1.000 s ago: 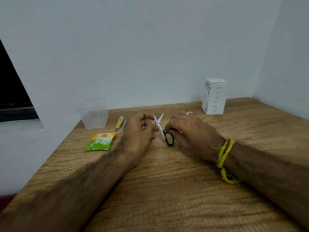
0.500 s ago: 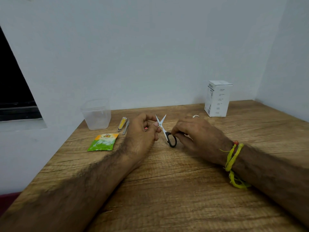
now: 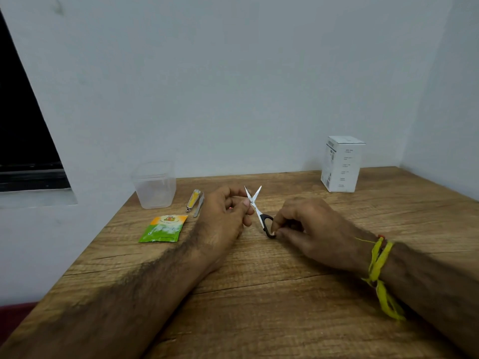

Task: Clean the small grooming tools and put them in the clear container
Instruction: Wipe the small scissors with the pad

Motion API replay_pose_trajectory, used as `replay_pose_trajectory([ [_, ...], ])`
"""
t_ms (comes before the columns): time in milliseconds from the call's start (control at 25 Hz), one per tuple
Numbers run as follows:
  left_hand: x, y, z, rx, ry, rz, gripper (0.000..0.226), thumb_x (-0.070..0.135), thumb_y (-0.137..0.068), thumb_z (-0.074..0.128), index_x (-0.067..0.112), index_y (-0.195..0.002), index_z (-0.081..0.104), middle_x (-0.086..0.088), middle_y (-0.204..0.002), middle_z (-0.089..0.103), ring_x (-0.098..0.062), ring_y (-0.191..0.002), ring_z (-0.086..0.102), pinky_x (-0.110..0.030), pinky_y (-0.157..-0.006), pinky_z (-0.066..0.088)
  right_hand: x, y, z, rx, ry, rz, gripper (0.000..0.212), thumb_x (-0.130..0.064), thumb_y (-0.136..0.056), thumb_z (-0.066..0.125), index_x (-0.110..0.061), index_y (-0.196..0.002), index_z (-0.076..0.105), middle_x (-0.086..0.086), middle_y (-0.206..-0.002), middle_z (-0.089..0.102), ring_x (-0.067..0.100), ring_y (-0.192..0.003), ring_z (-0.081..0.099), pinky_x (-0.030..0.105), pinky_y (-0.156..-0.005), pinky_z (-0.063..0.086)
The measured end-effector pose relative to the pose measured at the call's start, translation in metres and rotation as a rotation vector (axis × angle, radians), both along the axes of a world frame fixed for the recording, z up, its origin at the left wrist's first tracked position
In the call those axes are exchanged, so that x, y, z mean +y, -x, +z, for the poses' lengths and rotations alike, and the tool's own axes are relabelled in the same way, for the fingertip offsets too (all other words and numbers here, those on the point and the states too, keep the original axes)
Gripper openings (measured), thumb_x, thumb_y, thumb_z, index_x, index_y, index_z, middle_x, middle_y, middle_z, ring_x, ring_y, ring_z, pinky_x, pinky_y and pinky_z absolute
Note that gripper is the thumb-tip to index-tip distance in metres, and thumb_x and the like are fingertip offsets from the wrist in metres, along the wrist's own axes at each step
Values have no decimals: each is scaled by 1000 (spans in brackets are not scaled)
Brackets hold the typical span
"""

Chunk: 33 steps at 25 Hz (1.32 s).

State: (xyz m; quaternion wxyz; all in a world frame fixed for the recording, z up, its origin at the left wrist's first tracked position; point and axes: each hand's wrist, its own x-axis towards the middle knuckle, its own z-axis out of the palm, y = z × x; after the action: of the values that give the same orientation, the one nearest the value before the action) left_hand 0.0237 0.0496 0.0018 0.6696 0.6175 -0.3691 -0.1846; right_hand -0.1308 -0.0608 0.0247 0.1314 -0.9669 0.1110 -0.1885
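Small black-handled scissors [image 3: 257, 207] stand with their blades spread in an X over the wooden table [image 3: 259, 294]. My left hand [image 3: 225, 218] pinches one blade near the pivot with thumb and fingers. My right hand [image 3: 308, 229] pinches the black handle loop at the bottom. A yellow nail clipper [image 3: 193, 200] and a metal tweezer [image 3: 199, 208] lie side by side left of my left hand. The clear container [image 3: 155, 185] stands behind them near the wall, and nothing shows inside it.
A green and orange wipe sachet [image 3: 163, 228] lies flat in front of the container. A white carton [image 3: 341, 164] stands at the back right by the wall. Walls close the table at the back and right; its left edge drops off.
My right hand has slid down to the end of the handle loop. The scissors stay spread between both hands, and the view has shifted slightly.
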Motion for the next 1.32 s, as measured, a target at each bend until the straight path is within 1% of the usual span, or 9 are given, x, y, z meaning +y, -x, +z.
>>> replay_pose_trajectory([
  [160, 0, 1, 4, 49, 10, -12, 18, -1, -99, 57, 12, -109, 66, -7, -77, 69, -11, -60, 58, -21, -49, 44, 7, -6, -5, -41, 33, -63, 11, -17, -93, 64, -22, -97, 74, -17, -88, 57, 0, -83, 51, 13, -74, 37],
  [280, 3, 4, 5, 9, 3, 16, 18, 0, -98, 58, 15, -102, 67, -7, -77, 69, -12, -61, 61, -22, -50, 47, 18, -13, -12, -83, -39, -236, 14, -18, -94, 61, -19, -97, 74, -8, -95, 64, 9, -92, 56, 26, -80, 49],
  [480, 3, 7, 4, 23, 9, 47, 15, -3, -97, 59, 8, -105, 64, -9, -73, 69, -18, -65, 64, -26, -52, 51, 22, -21, -10, -240, -370, -378, 14, -19, -91, 66, -18, -81, 76, -10, -77, 68, 5, -75, 62, 12, -59, 44],
  [600, 3, 12, 7, 33, 2, 29, 18, -5, -95, 58, 8, -106, 64, -11, -76, 70, -20, -65, 66, -29, -55, 54, 15, -17, -9, -116, -286, -375, 12, -21, -93, 65, -20, -85, 74, -8, -84, 67, 7, -81, 60, 23, -68, 50],
  [760, 4, 10, 8, 49, 9, 18, 16, -6, -92, 62, 6, -104, 64, -13, -75, 70, -16, -57, 65, -23, -49, 53, 13, -20, -7, -176, -332, -370, 13, -22, -92, 67, -22, -82, 74, -9, -80, 67, 5, -78, 61, 18, -62, 45],
  [920, 4, 8, 7, 42, 12, 39, 15, -5, -90, 66, 6, -101, 67, -10, -75, 75, -18, -65, 69, -26, -56, 55, 8, -14, -4, -102, -367, -331, 11, -22, -91, 70, -22, -81, 74, -9, -82, 68, 5, -80, 61, 20, -65, 47],
  [1040, 3, 0, 5, 49, -14, 64, 10, 1, -91, 67, 6, -100, 67, -10, -78, 77, -27, -72, 65, -27, -53, 49, 3, -8, -5, -255, -442, -328, 8, -22, -90, 72, -23, -82, 74, -7, -83, 70, 8, -82, 64, 27, -74, 54],
  [1120, 2, -3, 5, 105, -26, 50, 9, 1, -91, 67, 3, -100, 66, -11, -79, 77, -30, -71, 61, -26, -51, 48, 5, -9, -8, -333, -406, -279, 7, -22, -92, 70, -24, -85, 71, -9, -83, 69, 6, -82, 63, 23, -74, 53],
  [1320, 3, 0, 7, 137, -26, 13, 16, 17, -96, 66, 2, -101, 65, -14, -81, 76, -19, -63, 70, -27, -51, 55, 10, -13, -16, -362, -206, -136, 5, -21, -93, 67, -24, -94, 71, -14, -89, 64, 1, -86, 58, 14, -73, 47],
])
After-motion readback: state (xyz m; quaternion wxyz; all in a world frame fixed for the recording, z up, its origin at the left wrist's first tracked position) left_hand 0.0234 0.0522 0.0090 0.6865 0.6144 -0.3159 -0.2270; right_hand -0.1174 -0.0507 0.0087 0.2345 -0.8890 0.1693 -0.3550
